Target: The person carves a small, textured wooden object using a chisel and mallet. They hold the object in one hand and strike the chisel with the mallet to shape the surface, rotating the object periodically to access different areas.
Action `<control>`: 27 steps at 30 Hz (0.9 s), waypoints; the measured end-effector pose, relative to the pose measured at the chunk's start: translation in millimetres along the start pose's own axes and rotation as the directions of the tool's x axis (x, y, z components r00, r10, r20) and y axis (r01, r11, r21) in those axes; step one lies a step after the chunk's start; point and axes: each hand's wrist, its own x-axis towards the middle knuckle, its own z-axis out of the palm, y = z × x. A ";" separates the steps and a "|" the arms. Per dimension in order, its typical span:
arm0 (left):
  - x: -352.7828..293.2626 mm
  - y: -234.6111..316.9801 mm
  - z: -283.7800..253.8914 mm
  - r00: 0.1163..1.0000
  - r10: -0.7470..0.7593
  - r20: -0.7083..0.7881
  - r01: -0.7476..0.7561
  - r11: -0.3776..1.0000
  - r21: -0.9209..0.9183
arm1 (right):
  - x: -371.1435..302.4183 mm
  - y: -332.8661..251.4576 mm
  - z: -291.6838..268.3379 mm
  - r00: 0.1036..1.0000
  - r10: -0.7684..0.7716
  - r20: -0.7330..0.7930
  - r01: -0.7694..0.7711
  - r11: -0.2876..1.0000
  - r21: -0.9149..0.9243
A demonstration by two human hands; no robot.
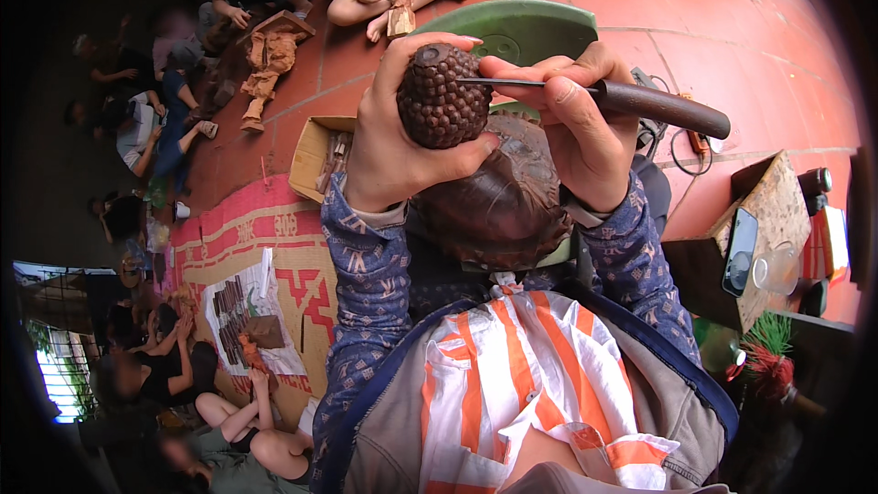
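Both hands are occupied at the upper centre of the frame. We find the left hand curved in a wide grasp around a knobbed dark piece, its fingers over the far side and its thumb along the near side. We judge that this cradle steadies the piece while leaving its right face exposed. We find the right hand closed more narrowly on a carving tool, pinched between thumb and fingers near the front of the wooden handle, whose butt projects rightward. The thin metal blade reaches left, its tip at the knobs; whether it bites or merely rests there, we cannot tell. Such a forward hold appears suited to fine control.

Just below the hands, at the centre, we note a large dark carved form; whether it joins the knobbed dark piece is hidden. At centre left, we record an open box containing slim items, presumably kept within reach. At right, a phone and a clear plastic container lie on a wooden block, seemingly set aside.
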 end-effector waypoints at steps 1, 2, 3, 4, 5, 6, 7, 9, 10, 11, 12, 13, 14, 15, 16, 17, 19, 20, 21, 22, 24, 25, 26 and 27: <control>-0.1 -0.2 0.0 1.000 0.002 0.000 -0.002 1.000 -0.002 | -0.5 -0.2 0.8 1.000 -0.003 -0.001 0.003 1.000 0.000; -0.2 -0.2 -0.2 1.000 0.002 0.000 -0.002 1.000 -0.005 | -1.1 0.2 1.3 1.000 -0.011 0.001 0.011 1.000 -0.014; -0.2 -0.3 -0.3 1.000 0.003 0.000 -0.003 1.000 -0.008 | -2.0 0.8 1.5 1.000 -0.020 0.003 0.020 0.999 -0.029; 0.4 -0.6 -0.5 1.000 0.021 0.000 -0.021 1.000 -0.005 | -2.7 1.1 1.9 1.000 -0.028 0.004 0.028 0.999 -0.044; 1.2 -1.3 -0.7 0.999 0.039 -0.001 -0.039 0.999 -0.001 | -3.8 0.8 3.0 0.999 -0.041 0.001 0.041 0.997 -0.059; 1.6 -1.7 -0.7 0.998 0.057 -0.002 -0.057 0.998 0.003 | -5.2 0.0 4.6 0.999 -0.054 -0.003 0.053 0.996 -0.074; 1.6 -1.9 -0.7 0.999 0.046 0.001 -0.046 0.999 0.000 | -6.7 -0.4 6.1 0.998 -0.067 -0.006 0.066 0.994 -0.088; 1.7 -1.4 -0.7 1.000 0.026 0.009 -0.026 1.000 -0.001 | -9.9 1.3 7.1 0.995 -0.105 -0.001 0.104 0.986 -0.128; 1.2 -1.1 -0.6 1.000 0.023 0.008 -0.023 1.000 -0.003 | -10.7 1.9 7.2 0.992 -0.124 0.009 0.124 0.981 -0.153; 1.2 -0.5 -0.5 1.000 0.023 0.007 -0.023 1.000 -0.007 | -10.8 1.9 7.6 0.989 -0.145 0.020 0.146 0.973 -0.179; 1.1 -0.3 -0.4 1.000 0.023 0.007 -0.023 1.000 -0.010 | -10.8 1.7 7.9 0.990 -0.139 0.017 0.140 0.974 -0.176; 1.0 -0.7 -0.2 1.000 0.021 0.006 -0.021 1.000 -0.019 | -10.8 1.3 8.1 0.991 -0.134 0.013 0.134 0.976 -0.173; 0.9 -1.3 0.1 1.000 0.018 0.006 -0.018 0.999 -0.027 | -10.5 1.1 8.3 0.992 -0.129 0.010 0.129 0.977 -0.170; 0.8 -1.7 0.4 1.000 0.015 0.005 -0.015 0.999 -0.036 | -10.2 0.8 8.1 0.992 -0.127 0.007 0.126 0.977 -0.170; 0.9 -1.4 0.5 1.000 0.016 0.003 -0.016 0.999 -0.036 | -9.7 0.5 7.8 0.992 -0.125 0.005 0.124 0.978 -0.170; 0.9 -1.0 0.8 1.000 0.015 0.001 -0.015 0.999 -0.035 | -9.4 0.5 7.5 0.992 -0.122 0.003 0.121 0.978 -0.170; 0.9 -1.4 0.7 1.000 0.021 -0.004 -0.021 0.999 -0.029 | -9.4 1.2 8.7 0.991 -0.133 -0.006 0.131 0.977 -0.167; 0.9 -2.0 0.5 1.000 0.027 -0.006 -0.027 0.999 -0.022 | -9.5 1.5 9.1 0.990 -0.139 -0.010 0.136 0.977 -0.165; 0.8 -2.4 0.2 0.999 0.033 -0.007 -0.033 0.999 -0.015 | -9.3 1.8 9.0 0.990 -0.139 -0.008 0.136 0.977 -0.166; 0.4 -2.3 0.0 0.999 0.033 -0.009 -0.034 0.999 -0.007 | -9.2 2.1 8.8 0.990 -0.139 -0.005 0.136 0.976 -0.168; 0.8 -3.1 0.0 0.999 0.037 -0.010 -0.037 0.999 0.003 | -8.8 1.7 8.5 0.992 -0.125 -0.018 0.120 0.979 -0.167; 1.3 -3.4 0.2 0.999 0.035 -0.009 -0.035 0.999 0.001 | -9.1 1.3 8.8 0.993 -0.110 -0.033 0.103 0.981 -0.162; 1.6 -2.7 0.2 0.999 0.032 -0.010 -0.032 0.999 0.003 | -9.1 1.0 9.5 0.994 -0.095 -0.048 0.087 0.985 -0.152; 1.8 -2.2 0.4 1.000 0.029 -0.012 -0.029 1.000 0.005 | -9.0 1.2 9.8 0.994 -0.097 -0.047 0.089 0.986 -0.144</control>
